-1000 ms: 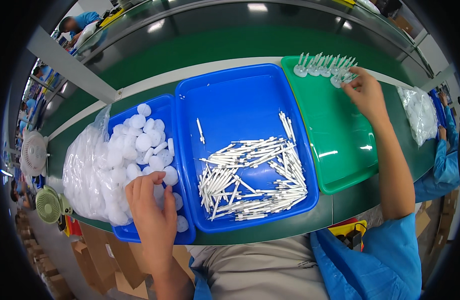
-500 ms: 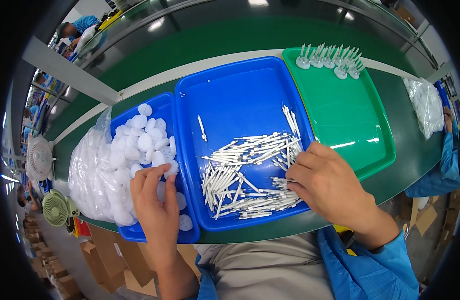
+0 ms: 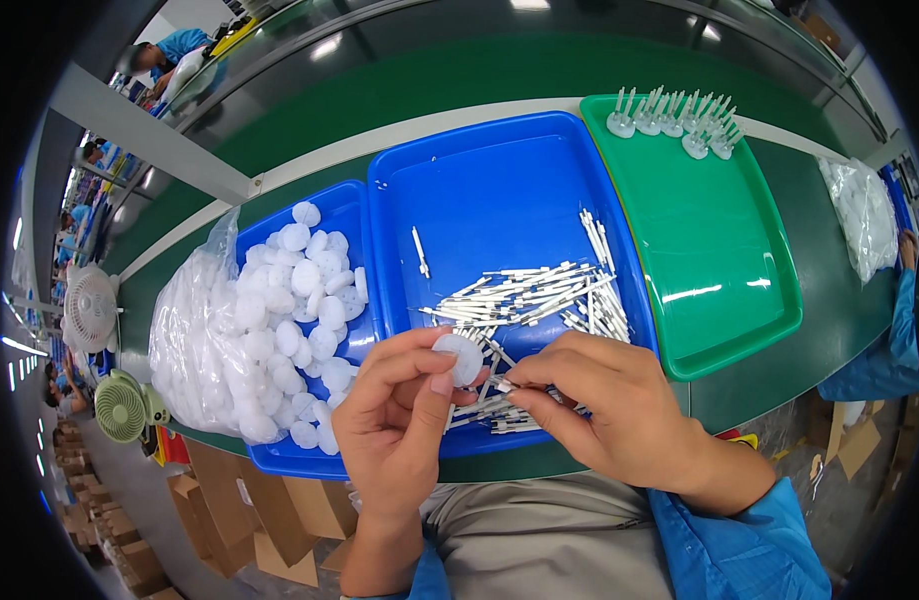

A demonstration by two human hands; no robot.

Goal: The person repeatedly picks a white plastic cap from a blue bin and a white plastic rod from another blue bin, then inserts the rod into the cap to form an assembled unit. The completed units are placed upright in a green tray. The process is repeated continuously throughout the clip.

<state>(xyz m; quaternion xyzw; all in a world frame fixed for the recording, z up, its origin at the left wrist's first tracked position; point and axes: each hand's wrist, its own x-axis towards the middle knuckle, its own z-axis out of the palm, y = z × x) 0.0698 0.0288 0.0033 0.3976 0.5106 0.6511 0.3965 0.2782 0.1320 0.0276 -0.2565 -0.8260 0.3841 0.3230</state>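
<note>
My left hand point(image 3: 394, 405) pinches a round translucent white disc point(image 3: 459, 358) between thumb and fingers, above the near part of the middle blue tray point(image 3: 479, 190). Close on its right, my right hand point(image 3: 599, 405) is closed on a thin white stick point(image 3: 501, 383), whose end points toward the disc. Whether stick and disc touch, I cannot tell. Under both hands lie many loose white sticks point(image 3: 549, 295) in the middle tray. More white discs point(image 3: 304, 280) are heaped in the left blue tray point(image 3: 371, 215), partly inside a clear plastic bag point(image 3: 189, 340).
A green tray point(image 3: 709, 240) on the right holds several discs with upright sticks point(image 3: 669, 115) at its far end. Another bag point(image 3: 859, 215) lies at the far right near a person's blue sleeve point(image 3: 874, 360). Two fans point(image 3: 124, 408) stand left; cardboard boxes point(image 3: 249, 500) sit below.
My left hand has moved right from the disc heap, carrying a disc. The right hand has lifted a stick from the pile and come left, so both hands are now close together.
</note>
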